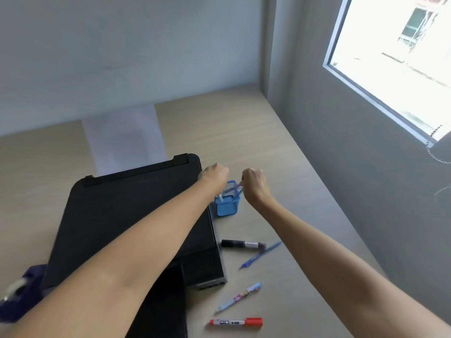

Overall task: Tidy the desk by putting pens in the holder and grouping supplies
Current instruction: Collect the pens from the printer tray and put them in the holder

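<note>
A small blue mesh pen holder (227,207) stands on the desk beside a black printer. My right hand (255,185) hovers over its right rim, pinching a thin blue pen (236,190) whose lower end slants into the holder. My left hand (214,175) is closed just above the holder's left rim; what it holds is hidden. A white-tipped pen (220,198) stands inside. On the desk nearer me lie a black marker (242,244), a blue pen (261,254), a patterned pastel pen (238,298) and a red marker (236,322).
The black printer (136,215) fills the desk left of the holder, with a white sheet (124,137) in its rear feeder. A purple tape dispenser (18,292) sits at the lower left. A grey wall with a window (395,62) bounds the desk's right side.
</note>
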A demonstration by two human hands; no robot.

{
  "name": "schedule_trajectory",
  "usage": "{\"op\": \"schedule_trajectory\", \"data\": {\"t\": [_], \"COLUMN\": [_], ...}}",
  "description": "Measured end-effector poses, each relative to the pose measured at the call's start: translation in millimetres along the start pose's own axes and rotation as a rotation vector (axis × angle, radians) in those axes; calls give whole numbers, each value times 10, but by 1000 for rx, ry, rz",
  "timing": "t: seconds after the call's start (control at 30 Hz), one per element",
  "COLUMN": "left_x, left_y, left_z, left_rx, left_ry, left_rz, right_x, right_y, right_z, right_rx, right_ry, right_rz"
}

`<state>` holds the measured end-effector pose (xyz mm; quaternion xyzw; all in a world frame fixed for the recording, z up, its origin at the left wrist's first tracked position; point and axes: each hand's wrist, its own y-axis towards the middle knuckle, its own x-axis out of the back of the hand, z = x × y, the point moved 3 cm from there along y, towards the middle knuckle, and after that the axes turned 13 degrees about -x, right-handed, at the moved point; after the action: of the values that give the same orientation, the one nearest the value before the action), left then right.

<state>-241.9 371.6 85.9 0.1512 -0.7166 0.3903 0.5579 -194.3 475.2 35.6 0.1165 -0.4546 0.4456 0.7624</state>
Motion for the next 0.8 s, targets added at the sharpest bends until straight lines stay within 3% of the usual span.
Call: {"op": "schedule_trajectory", "data": {"t": [0.17,0.3,0.4,0.47,0.6,0.67,0.73,0.8], "left_x": [-263,-379,-415,-413,-403,-541,-748,-944], "left_y": [206,200,145,65,-117,-171,-188,-162], "left_z": [-91,-191,-219,-222,-365,-505,-614,-671], "left_rx": [-57,-109,-106,-82,-157,-241,-291,-304], "left_ry": [-128,-76,-34,9,174,185,200,225], "left_rz": [67,106,119,50,-272,-196,17,221], "right_x": [40,-13,-60,-32,-3,-243,-549,-718], "right_y": [156,154,100,-14,-492,-742,-969,-1134], "right_z": [-131,-187,-232,-293,-653,-953,-1256,-1486], "right_rx": [-34,10,73,113,245,273,245,231], "right_ry": [-45,-172,-132,-63,69,-44,-182,-247], "right_rz": [35,46,107,60,-238,-85,218,344]}}
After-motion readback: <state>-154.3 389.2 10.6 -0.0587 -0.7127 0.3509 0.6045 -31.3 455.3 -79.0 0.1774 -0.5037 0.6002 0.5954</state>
